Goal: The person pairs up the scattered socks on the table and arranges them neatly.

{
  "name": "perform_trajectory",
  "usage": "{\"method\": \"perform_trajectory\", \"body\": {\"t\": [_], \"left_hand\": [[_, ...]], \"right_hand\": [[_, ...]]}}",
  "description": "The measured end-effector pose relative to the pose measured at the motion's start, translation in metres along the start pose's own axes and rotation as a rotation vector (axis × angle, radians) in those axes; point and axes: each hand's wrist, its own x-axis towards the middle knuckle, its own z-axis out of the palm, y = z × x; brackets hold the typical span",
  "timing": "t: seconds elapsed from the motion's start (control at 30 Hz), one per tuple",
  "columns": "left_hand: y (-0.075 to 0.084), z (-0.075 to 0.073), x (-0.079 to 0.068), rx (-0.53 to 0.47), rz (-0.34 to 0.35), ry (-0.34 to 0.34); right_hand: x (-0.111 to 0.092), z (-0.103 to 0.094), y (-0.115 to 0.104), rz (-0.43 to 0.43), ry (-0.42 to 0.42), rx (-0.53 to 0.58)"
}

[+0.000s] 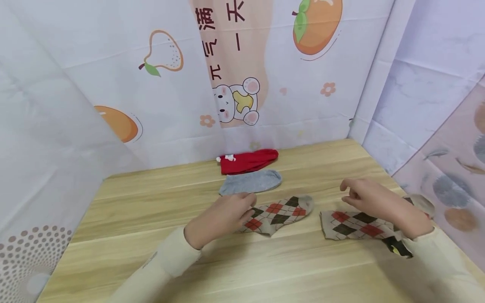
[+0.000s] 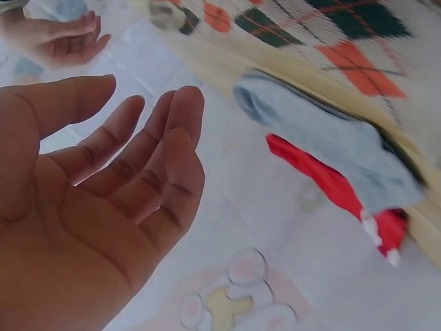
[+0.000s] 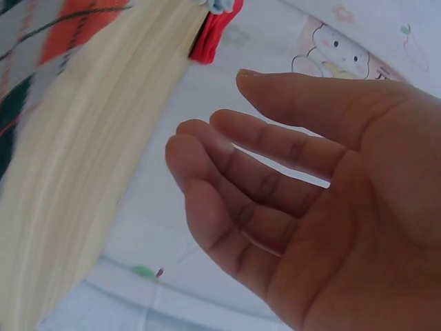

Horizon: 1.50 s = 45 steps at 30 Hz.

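Observation:
My left hand [image 1: 223, 214] hovers over the cuff end of an argyle sock [image 1: 278, 214] with red and dark green diamonds, hiding part of it. In the left wrist view its fingers [image 2: 182, 176] curl loosely around nothing. To the right lies a second argyle sock [image 1: 352, 227], partly covered by my right hand [image 1: 373, 200] and forearm. The right wrist view shows that hand's palm bare, with loosely bent fingers [image 3: 207, 214]. From under the second sock pokes a dark piece of fabric [image 1: 395, 247] with a yellow mark.
Behind the left argyle sock, a grey-blue sock [image 1: 251, 182] lies flat, then a red sock [image 1: 248, 163] with a white figure near the back edge. The wooden table [image 1: 140, 210] meets a printed curtain [image 1: 170, 126] behind it; another patterned sheet [image 1: 435, 168] hangs on the right.

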Motion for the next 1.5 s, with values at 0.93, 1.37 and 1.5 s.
{"method": "perform_trajectory", "body": {"t": [0.93, 1.37, 1.5], "left_hand": [[0.068, 0.066, 0.086, 0.069, 0.265, -0.161], [0.097, 0.082, 0.127, 0.191, 0.367, -0.102], [0.106, 0.086, 0.138, 0.256, 0.35, -0.122]], "right_hand": [[-0.068, 0.014, 0.076, 0.063, 0.366, -0.162], [-0.097, 0.011, 0.121, 0.175, 0.476, -0.216], [-0.099, 0.012, 0.132, 0.177, 0.526, -0.22]]}}
